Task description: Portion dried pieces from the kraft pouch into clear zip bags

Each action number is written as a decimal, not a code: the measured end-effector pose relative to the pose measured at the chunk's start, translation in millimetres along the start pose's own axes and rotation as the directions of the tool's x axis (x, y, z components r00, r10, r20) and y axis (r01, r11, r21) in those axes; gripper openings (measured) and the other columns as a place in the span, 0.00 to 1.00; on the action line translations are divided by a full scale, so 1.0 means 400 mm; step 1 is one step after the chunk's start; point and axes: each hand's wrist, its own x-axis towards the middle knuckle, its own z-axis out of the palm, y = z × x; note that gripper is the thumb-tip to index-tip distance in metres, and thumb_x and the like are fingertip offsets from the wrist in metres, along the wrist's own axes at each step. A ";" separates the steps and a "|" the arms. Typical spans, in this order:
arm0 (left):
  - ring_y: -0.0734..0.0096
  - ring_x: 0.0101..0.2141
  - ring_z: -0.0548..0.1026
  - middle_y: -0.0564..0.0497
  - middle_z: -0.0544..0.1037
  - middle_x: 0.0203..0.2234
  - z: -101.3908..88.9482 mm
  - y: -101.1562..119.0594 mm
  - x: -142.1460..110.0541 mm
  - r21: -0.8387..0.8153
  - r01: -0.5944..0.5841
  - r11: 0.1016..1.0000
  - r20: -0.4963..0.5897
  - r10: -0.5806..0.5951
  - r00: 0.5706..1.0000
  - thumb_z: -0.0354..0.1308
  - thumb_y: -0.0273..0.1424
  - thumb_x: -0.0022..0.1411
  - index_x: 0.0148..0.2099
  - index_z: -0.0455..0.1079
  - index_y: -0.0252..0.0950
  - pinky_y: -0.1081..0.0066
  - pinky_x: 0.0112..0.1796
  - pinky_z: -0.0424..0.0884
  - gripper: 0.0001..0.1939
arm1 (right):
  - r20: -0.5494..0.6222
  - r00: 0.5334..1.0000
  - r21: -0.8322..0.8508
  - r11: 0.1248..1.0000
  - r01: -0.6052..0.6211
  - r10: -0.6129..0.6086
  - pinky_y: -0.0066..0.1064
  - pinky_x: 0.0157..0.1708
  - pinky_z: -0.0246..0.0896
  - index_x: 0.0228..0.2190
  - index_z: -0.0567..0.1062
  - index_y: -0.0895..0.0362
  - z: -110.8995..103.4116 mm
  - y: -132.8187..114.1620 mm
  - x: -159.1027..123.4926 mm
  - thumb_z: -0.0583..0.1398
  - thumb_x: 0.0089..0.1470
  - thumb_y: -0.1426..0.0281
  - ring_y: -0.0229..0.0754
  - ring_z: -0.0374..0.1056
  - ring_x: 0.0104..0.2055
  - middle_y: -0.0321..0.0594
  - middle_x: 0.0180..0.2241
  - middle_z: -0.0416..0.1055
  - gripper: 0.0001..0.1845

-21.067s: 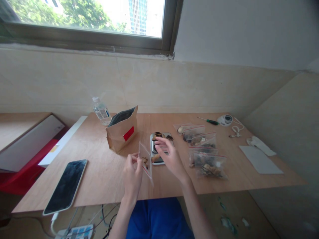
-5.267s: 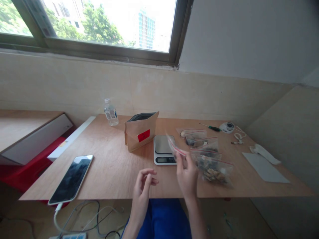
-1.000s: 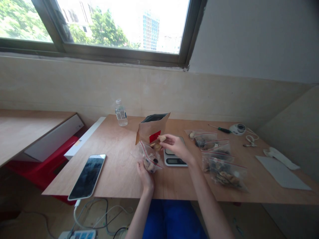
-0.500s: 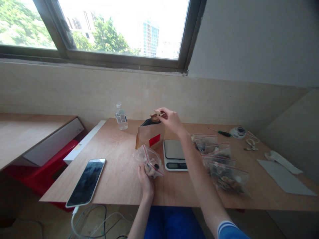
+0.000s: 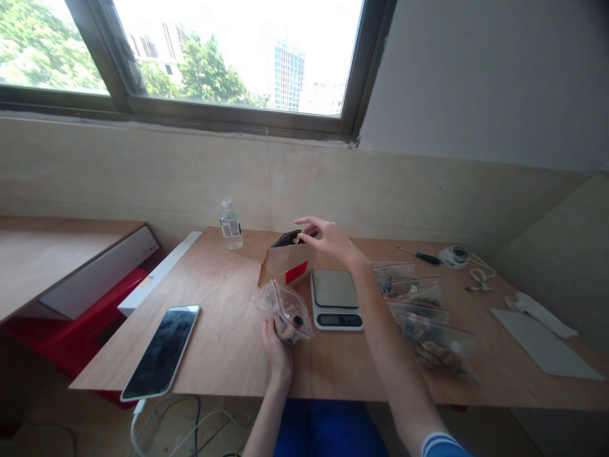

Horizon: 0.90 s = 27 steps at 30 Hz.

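My left hand [image 5: 276, 349] is closed around the lower part of a clear zip bag [image 5: 285, 311] holding tan pieces and something black. The bag's mouth leans toward a brown paper bag [image 5: 280, 261] with a red label, which stands open just behind it. My right hand [image 5: 326, 238] is over the paper bag's opening, fingers apart and pointing left. A small pale piece [image 5: 296, 240] shows in the opening by the fingertips; the rest of the inside is dark. Beside the bag, under my right forearm's left side, sits a white kitchen scale [image 5: 335, 289].
Several filled zip bags [image 5: 435, 352] lie right of my right forearm. Farther right are a green screwdriver [image 5: 428, 258], a white dome camera [image 5: 454, 256] and a white sheet [image 5: 542, 343]. A phone [image 5: 162, 352] and a water bottle [image 5: 231, 227] are on the left.
My right hand has lowered toward the paper bag's opening, and its fingers have spread. The brown pieces it held above the bag are no longer between them. My left hand stays put.
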 end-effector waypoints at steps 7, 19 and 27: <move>0.68 0.36 0.74 0.51 0.77 0.33 -0.002 0.005 -0.004 -0.154 0.071 0.986 0.066 -0.061 0.996 0.56 0.38 0.52 0.39 0.72 0.36 0.71 0.39 0.67 0.14 | -0.195 0.980 0.044 0.998 0.037 -0.027 0.30 0.39 0.62 0.36 0.75 0.57 0.025 -0.063 -0.115 0.52 0.56 0.76 0.39 0.68 0.38 0.40 0.35 0.73 0.13; 0.69 0.36 0.74 0.52 0.75 0.38 -0.026 0.054 -0.053 -0.145 0.097 0.985 0.275 -0.055 0.960 0.57 0.23 0.45 0.46 0.67 0.39 0.72 0.38 0.68 0.22 | 0.377 0.905 0.099 0.963 -0.252 0.198 0.29 0.37 0.63 0.40 0.75 0.57 0.128 -0.056 -0.290 0.57 0.56 0.69 0.38 0.67 0.35 0.41 0.37 0.71 0.10; 0.62 0.47 0.71 0.49 0.74 0.43 -0.030 0.086 -0.069 0.213 -0.134 0.968 0.349 0.052 0.936 0.64 0.33 0.49 0.50 0.64 0.41 0.69 0.45 0.66 0.25 | 0.472 0.876 0.300 0.916 -0.268 0.101 0.30 0.40 0.62 0.45 0.72 0.53 0.155 -0.030 -0.295 0.64 0.49 0.65 0.43 0.65 0.44 0.40 0.43 0.68 0.20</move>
